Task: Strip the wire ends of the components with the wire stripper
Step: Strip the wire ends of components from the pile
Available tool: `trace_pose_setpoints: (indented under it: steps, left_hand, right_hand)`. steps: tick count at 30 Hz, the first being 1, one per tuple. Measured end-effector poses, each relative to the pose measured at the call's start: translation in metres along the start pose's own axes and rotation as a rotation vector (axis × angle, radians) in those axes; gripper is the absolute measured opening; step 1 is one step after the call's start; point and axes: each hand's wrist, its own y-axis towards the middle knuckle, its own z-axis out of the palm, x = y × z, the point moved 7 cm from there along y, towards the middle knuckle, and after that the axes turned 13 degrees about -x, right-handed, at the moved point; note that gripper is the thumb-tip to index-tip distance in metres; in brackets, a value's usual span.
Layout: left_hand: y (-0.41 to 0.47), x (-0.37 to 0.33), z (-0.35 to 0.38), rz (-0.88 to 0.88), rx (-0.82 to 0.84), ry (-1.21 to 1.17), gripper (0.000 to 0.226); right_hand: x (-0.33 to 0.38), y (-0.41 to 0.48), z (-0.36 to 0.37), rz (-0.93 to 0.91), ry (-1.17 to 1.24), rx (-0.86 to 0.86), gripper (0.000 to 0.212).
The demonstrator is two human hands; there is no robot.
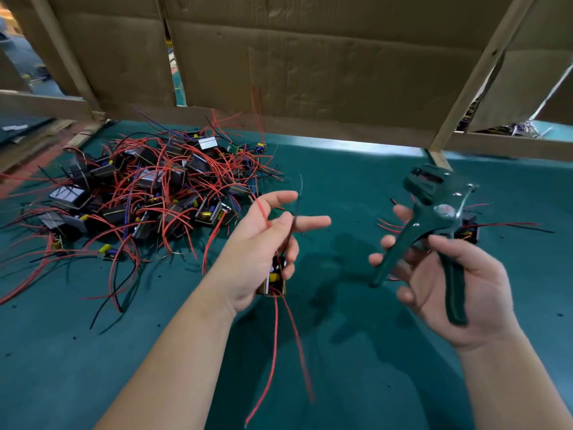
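Observation:
My left hand point(263, 243) holds a small component point(275, 279) with a yellow part against its palm, lower fingers curled round it. The thumb presses a black wire point(294, 212) and a red wire point(262, 209) that rise past the straight index finger. Two long red wires point(299, 346) hang down from the component. My right hand point(449, 283) grips the dark green wire stripper point(434, 225) by its handles, which stand spread apart. Its jaws point(424, 181) point up and away, to the right of the wire ends and apart from them.
A big pile of components with red and black wires point(145, 193) lies on the green table point(356, 352) at the left. One more component point(466, 231) lies behind the stripper. Cardboard walls point(310, 63) and wooden posts point(471, 85) close the far side.

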Motion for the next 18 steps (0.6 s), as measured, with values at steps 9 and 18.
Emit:
trace_pose_setpoints:
  steps: [9, 18]
  left_hand:
    - [0.002, -0.011, -0.008, 0.131, -0.109, 0.092, 0.018]
    - [0.0, -0.023, -0.014, 0.263, -0.242, 0.245, 0.02]
  right_hand:
    - [-0.033, -0.011, 0.023, 0.176, -0.235, 0.176, 0.067]
    - [-0.048, -0.024, 0.043, 0.245, -0.242, 0.343, 0.07]
